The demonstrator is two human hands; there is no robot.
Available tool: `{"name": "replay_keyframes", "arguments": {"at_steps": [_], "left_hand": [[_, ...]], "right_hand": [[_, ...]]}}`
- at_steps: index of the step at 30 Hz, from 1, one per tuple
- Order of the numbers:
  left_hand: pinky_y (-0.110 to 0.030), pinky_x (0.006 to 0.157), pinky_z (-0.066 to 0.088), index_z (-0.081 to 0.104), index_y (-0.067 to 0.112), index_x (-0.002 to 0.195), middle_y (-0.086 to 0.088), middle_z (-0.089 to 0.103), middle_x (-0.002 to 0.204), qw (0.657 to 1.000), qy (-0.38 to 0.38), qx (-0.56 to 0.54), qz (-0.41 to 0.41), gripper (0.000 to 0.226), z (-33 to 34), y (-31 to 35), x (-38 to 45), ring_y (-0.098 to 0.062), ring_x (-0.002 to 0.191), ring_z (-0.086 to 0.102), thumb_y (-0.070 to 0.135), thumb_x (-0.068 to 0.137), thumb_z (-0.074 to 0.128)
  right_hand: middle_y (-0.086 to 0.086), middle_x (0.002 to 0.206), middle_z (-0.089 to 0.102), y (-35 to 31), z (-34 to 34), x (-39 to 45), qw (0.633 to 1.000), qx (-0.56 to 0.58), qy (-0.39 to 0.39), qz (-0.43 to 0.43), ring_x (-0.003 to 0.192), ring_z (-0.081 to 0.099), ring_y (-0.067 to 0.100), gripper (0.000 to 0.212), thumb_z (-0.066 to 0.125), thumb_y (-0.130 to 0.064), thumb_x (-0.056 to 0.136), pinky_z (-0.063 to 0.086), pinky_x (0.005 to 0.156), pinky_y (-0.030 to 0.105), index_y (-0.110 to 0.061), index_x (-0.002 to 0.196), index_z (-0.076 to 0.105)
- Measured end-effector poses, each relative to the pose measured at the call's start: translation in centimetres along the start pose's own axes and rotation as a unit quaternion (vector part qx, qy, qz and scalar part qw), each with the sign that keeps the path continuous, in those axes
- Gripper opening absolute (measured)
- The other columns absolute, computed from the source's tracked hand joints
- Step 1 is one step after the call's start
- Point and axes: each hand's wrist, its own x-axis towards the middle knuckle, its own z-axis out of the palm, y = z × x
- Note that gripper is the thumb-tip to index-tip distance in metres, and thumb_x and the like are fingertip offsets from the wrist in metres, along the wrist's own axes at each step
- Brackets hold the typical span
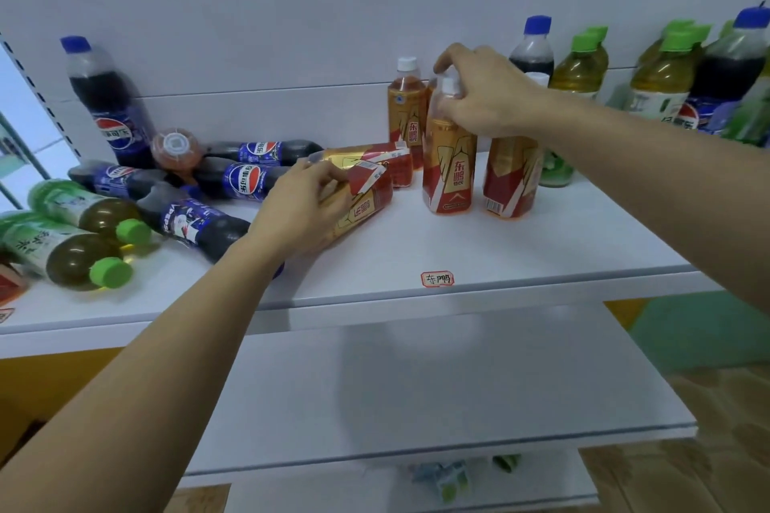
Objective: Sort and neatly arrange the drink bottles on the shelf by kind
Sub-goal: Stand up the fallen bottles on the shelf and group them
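Red-gold upright bottle: right hand pinches cap; left hand grips lying bottle.

We count two hands, the left hand and the right hand. We see six red-and-gold energy drink bottles: three stand plainly upright, two lie flat, and one points its white cap at us; a possible seventh hides behind the right hand. We count seven cola bottles, three upright and four lying. Green tea bottles number at least five, though the crowded right end blurs. We find one handwritten label.
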Motion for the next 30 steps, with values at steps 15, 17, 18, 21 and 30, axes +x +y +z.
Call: {"name": "replay_keyframes", "arguments": {"at_steps": [15,17,18,21,30], "left_hand": [[-0.037,0.086,0.053,0.072,0.02,0.111,-0.004,0.074,0.105,0.994,-0.048,0.096,0.019,0.022,-6.3,-3.9,3.0,-0.025,0.095,0.067,0.02,0.093,0.06],[-0.043,0.092,0.051,0.069,0.016,0.118,-0.011,0.068,0.114,0.985,-0.069,0.158,0.016,0.029,-7.0,-6.1,3.5,-0.031,0.104,0.063,0.02,0.091,0.06],[-0.044,0.097,0.049,0.067,0.014,0.124,-0.014,0.064,0.121,0.979,-0.091,0.181,0.012,0.035,-7.0,-7.1,3.7,-0.034,0.112,0.06,0.021,0.091,0.06],[-0.045,0.109,0.042,0.052,0.011,0.144,-0.017,0.052,0.141,0.975,-0.145,0.17,0.002,0.056,-6.5,-9.0,4.2,-0.036,0.131,0.05,0.026,0.091,0.064],[-0.062,0.105,0.037,0.046,0.02,0.148,-0.01,0.042,0.149,0.97,-0.142,0.198,-0.001,0.062,-5.1,-9.9,5.0,-0.037,0.139,0.037,0.038,0.09,0.059]], "right_hand": [[0.003,0.125,0.06,-10.4,4.7,2.6,0.985,-0.068,-0.08,-0.134,0.112,0.052,0.022,0.041,0.057,-0.04,0.095,0.046,0.091,0.04,-0.023,0.132,0.055],[0.002,0.131,0.061,-11.8,7.3,4.3,0.983,-0.056,-0.144,-0.096,0.114,0.055,0.023,0.046,0.06,-0.042,0.095,0.046,0.091,0.035,-0.022,0.136,0.055],[0.004,0.134,0.061,-12.4,8.7,5.0,0.982,-0.059,-0.163,-0.077,0.117,0.056,0.025,0.047,0.062,-0.042,0.095,0.048,0.094,0.036,-0.021,0.136,0.055],[0.01,0.131,0.064,-13.2,12.5,6.9,0.978,-0.092,-0.188,-0.028,0.115,0.06,0.033,0.043,0.06,-0.034,0.093,0.051,0.097,0.044,-0.017,0.132,0.058],[0.006,0.128,0.06,-12.9,15.7,9.1,0.969,-0.175,-0.175,0.003,0.118,0.056,0.033,0.047,0.058,-0.042,0.091,0.035,0.086,0.049,-0.027,0.135,0.049]]}}
